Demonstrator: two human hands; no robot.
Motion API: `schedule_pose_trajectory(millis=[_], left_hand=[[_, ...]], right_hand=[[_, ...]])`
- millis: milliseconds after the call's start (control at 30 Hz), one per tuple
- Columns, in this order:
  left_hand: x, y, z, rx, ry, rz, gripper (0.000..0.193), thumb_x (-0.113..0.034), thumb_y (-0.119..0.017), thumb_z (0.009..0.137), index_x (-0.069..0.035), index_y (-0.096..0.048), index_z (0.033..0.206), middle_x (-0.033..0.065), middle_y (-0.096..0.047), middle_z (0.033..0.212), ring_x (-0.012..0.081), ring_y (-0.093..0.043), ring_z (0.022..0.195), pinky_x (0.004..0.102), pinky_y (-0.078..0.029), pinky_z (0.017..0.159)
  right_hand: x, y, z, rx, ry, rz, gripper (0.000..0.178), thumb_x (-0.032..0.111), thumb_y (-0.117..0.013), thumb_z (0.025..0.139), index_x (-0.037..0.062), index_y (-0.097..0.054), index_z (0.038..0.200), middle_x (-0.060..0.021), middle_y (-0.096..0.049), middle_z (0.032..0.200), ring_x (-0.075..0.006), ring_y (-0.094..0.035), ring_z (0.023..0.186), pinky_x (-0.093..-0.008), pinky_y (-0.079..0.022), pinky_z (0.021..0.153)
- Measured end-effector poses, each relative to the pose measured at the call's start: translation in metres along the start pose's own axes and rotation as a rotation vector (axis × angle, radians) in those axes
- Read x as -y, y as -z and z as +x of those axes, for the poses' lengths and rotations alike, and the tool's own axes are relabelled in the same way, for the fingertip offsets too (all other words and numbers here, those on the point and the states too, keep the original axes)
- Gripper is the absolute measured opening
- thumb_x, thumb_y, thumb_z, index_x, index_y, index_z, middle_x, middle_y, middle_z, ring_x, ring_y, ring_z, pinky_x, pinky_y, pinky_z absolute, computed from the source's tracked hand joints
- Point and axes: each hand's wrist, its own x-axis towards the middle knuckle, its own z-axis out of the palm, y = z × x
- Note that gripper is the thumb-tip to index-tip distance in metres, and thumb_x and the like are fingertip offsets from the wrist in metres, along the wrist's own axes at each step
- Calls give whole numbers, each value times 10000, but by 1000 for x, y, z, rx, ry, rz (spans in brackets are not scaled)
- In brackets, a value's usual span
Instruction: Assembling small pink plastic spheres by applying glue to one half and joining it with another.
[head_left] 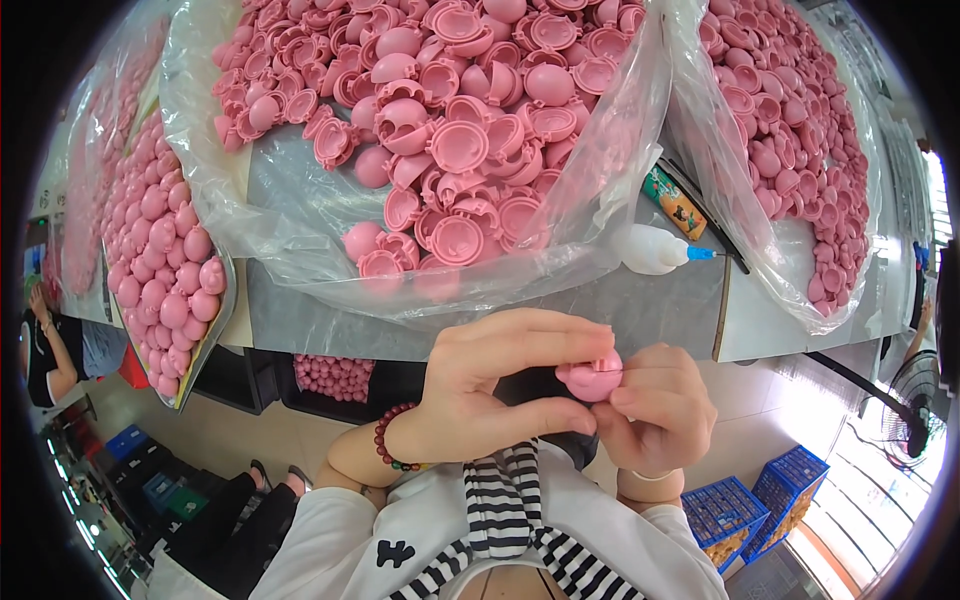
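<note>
In front of my chest, a small pink plastic ball [594,384] with raised knobs is held between both hands. My left hand [490,385] closes on it from the left, fingers over the top and thumb below. On the other side, my right hand [660,405] pinches it with curled fingers, which hide part of it. A split or raised edge shows along the ball's top. Beyond my hands, loose pink half-shells [460,147] lie heaped in a clear plastic bag [330,290] on the grey table [690,310].
Right of the bag lie a white squeeze bottle [650,250] with a blue tip and a green-orange patterned item [674,203]. Another heap of pink shells [790,130] fills the right side. At left, a tray holds pink balls [160,260]; more balls [333,377] sit under the table edge.
</note>
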Motion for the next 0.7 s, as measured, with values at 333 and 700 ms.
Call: schedule_pose_trajectory(millis=[333, 700], left_hand=[[5, 0, -1, -98, -30, -60, 348, -51, -762, 581, 12, -633, 897, 115, -635, 902, 190, -607, 778, 266, -474, 688], [-2, 8, -6, 0, 86, -656, 550, -429, -754, 598, -2, -576, 894, 111, -551, 834, 185, -556, 759, 275, -460, 666]], right_hand=[[1, -7, -3, -13, 42, -6, 266, -68, -673, 567, 36, -582, 795, -52, -565, 692, -196, -540, 588, -276, -460, 509], [6, 5, 11, -381, 362, 366, 179, 102, -714, 614, 54, -566, 703, -45, -561, 694, -190, -516, 561, -259, -397, 465]])
